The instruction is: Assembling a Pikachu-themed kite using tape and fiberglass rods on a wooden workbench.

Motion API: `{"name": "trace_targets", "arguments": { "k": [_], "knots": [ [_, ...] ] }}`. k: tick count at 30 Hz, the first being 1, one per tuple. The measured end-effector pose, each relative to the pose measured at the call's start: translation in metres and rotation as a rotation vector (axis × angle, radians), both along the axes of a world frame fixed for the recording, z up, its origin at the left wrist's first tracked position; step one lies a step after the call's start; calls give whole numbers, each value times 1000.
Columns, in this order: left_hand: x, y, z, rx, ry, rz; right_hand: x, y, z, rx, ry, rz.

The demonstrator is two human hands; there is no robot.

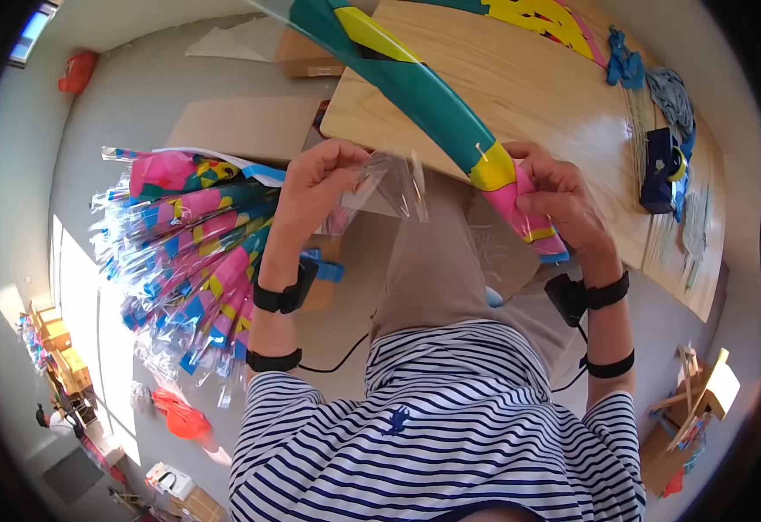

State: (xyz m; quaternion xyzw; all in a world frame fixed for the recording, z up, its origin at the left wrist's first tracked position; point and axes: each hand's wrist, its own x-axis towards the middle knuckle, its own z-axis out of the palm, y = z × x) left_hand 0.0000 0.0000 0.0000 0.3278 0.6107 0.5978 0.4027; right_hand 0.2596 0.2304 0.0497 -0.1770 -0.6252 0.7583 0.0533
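A long, slim roll of colourful sheet (432,109), green, yellow, pink and blue, reaches from the top of the view down to my right hand (563,196). My right fingers are closed around its pink lower part. A small pale pin-like piece sticks out near the yellow band. My left hand (318,187) pinches a crinkled piece of clear plastic film (393,187), held left of the roll and apart from it. To the left of my left forearm lies a big heap of similar colourful rolls (197,252) in clear sleeves.
The wooden table (554,113) stands in front of me. On its right side are a dark blue tape dispenser (657,170), blue cloth strips (626,61), and thin sticks (637,122). More colourful sheet (541,22) lies at its far edge. A cardboard box (306,56) stands beyond the left corner.
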Motion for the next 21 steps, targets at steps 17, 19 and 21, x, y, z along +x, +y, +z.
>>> {"name": "trace_targets", "arguments": {
  "k": [17,19,21],
  "knots": [
    [164,48,-10,-43,-825,-720,98,26,33,-92,-42,-308],
    [166,69,-31,61,-1175,-482,112,20,38,-146,-12,-302],
    [163,86,-42,141,-1406,-158,134,13,51,-225,21,-293]
  ]
}}
